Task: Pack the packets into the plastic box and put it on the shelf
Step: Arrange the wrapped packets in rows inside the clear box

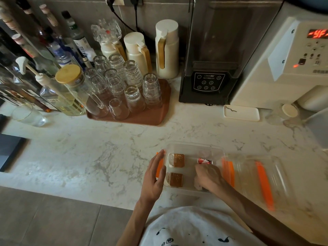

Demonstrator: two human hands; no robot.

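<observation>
The marble counter (106, 148) is carrying everything here. At its back right a white appliance (292, 68) is glowing with a red display that seems to read "-4F-", though the characters are hard to make out. Beside it a black blender (213, 59) is standing in a smoked enclosure. The brand line on its panel is too small to read with confidence. Left of that, a brown tray (156, 114) is holding upturned glasses.

Near the front edge, the clear lid (252, 174) with orange latches is lying blurred, just right of the plastic box (193, 145), so the box is standing uncovered on the counter right in front of the person.

The left hand (154, 176) is resting flat, fingers straight, against the box's left wall at its orange latch (160, 167), apparently steadying it. The right hand (208, 176) is reaching down inside the box with its fingers curled under. Whether it is gripping a packet is hidden, so I cannot tell.

Inside the box, two brown packets (177, 160) are lying side by side at the left end. A red-and-white packet (205, 161) is lying just beyond the right hand's knuckles. Print is showing on all three, but none of it is legible.

Packing appears to be well under way, as no loose packets are showing on the counter. Closing the lid, latching it and shelving the box are looking like what remains.
</observation>
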